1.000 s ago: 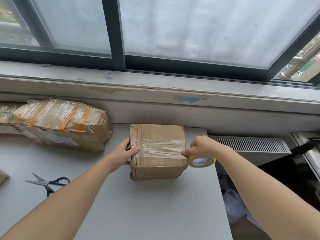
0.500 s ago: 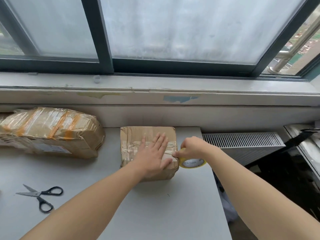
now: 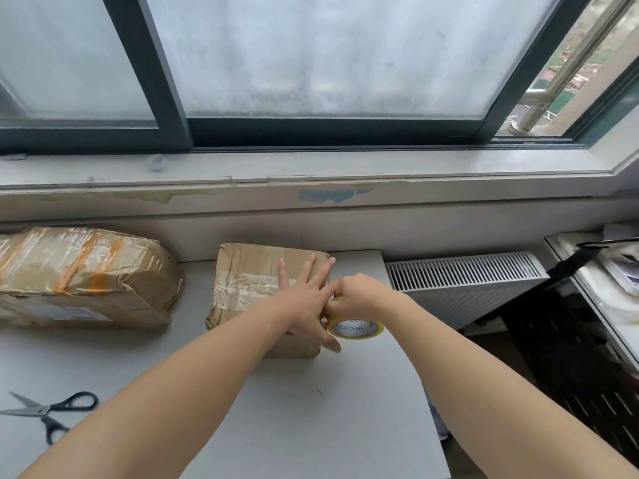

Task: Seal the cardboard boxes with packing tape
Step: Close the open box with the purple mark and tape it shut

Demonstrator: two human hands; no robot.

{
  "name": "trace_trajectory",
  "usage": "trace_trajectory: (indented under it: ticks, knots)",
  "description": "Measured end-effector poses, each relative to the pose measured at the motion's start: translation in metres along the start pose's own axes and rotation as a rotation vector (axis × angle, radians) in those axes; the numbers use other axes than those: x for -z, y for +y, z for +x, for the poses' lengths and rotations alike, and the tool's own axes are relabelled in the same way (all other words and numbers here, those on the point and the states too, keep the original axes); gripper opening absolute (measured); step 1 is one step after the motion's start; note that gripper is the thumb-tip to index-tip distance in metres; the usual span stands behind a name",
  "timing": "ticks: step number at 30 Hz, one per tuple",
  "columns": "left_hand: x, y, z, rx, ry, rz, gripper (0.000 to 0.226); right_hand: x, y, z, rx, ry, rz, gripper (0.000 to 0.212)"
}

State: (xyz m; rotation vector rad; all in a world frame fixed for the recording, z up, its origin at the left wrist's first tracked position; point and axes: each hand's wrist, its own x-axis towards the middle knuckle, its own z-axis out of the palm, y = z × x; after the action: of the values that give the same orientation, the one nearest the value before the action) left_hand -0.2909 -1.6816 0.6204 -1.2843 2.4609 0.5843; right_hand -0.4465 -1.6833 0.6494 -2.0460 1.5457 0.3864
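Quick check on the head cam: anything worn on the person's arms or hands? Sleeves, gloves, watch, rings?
Nothing visible. Both forearms are bare to the frame edge, with no sleeve in view. The left hand and right hand wear no gloves; no watch, band or ring shows on the wrists or fingers. Nails look short and unpainted. No markings seen.
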Motion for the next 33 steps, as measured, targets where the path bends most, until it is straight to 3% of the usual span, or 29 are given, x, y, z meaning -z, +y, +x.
trace_trajectory:
  ticks: [4,8,13,20,23,28,33]
  knots:
    - [0.007,-0.011,0.001,-0.042,-0.070,0.170,0.143,-0.004,-0.001,0.000,-0.009,0.010,0.003,0.045]
    - [0.010,-0.015,0.002,-0.081,-0.060,0.244,0.132,-0.006,0.002,-0.004,-0.053,0.021,0.057,0.052]
    - [0.016,-0.015,-0.005,-0.153,0.024,0.110,0.096,0.012,0.005,-0.013,-0.105,0.079,0.149,0.046]
    - [0.047,-0.040,-0.031,-0.205,0.194,-0.120,0.082,0.071,-0.034,-0.026,-0.098,0.207,0.100,0.034]
    - [0.052,-0.059,-0.047,-0.229,0.310,-0.225,0.093,0.094,-0.065,-0.028,-0.063,0.233,0.008,0.033]
    - [0.032,-0.101,-0.073,-0.243,0.548,-0.424,0.103,0.115,-0.118,-0.024,0.016,0.289,0.009,0.048]
    - [0.023,-0.126,-0.108,-0.218,0.566,-0.553,0.111,0.120,-0.161,-0.016,0.094,0.300,0.040,0.051]
